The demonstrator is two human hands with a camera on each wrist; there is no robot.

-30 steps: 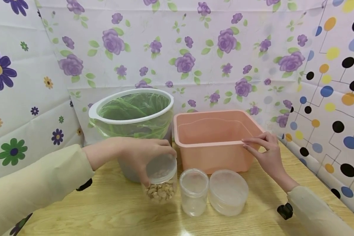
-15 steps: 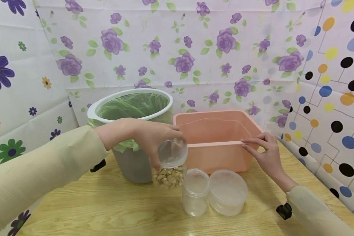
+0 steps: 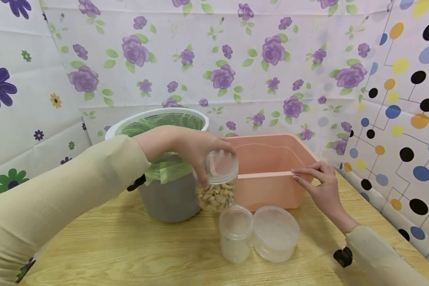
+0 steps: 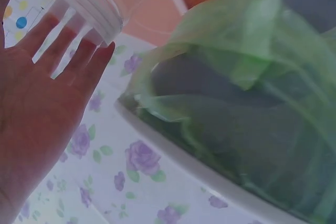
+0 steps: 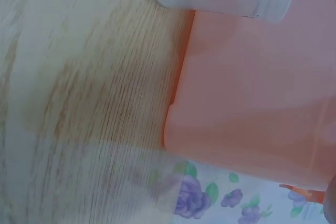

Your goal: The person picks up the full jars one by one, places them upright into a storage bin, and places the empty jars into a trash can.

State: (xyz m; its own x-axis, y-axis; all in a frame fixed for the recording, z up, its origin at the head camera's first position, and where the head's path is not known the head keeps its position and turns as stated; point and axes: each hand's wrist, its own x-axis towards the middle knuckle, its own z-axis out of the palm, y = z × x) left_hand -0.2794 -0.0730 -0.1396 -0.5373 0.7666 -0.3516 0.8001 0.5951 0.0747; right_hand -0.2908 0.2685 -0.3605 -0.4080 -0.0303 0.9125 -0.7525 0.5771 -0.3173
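Note:
In the head view my left hand (image 3: 194, 149) grips a clear jar (image 3: 217, 196) of cashew nuts by its lid end from above. The jar hangs above the table, in front of the pink bin's left corner. Several fingers show through the clear lid in the left wrist view (image 4: 86, 9). My right hand (image 3: 323, 186) pinches the front rim of the pink bin (image 3: 262, 190) near its right corner. Below the cashew jar stand a smaller clear jar (image 3: 236, 246) and a wide, low clear container (image 3: 276, 230), side by side.
A grey waste bin (image 3: 169, 202) with a white rim and green liner stands left of the pink bin, partly behind my left arm. The wood-grain table (image 3: 139, 254) stretches out in front. Patterned cloths (image 3: 178, 35) hang behind and at both sides.
My left hand has moved up and to the right, carrying the cashew jar from beside the smaller jar to above and behind it. The right hand stays on the bin's rim.

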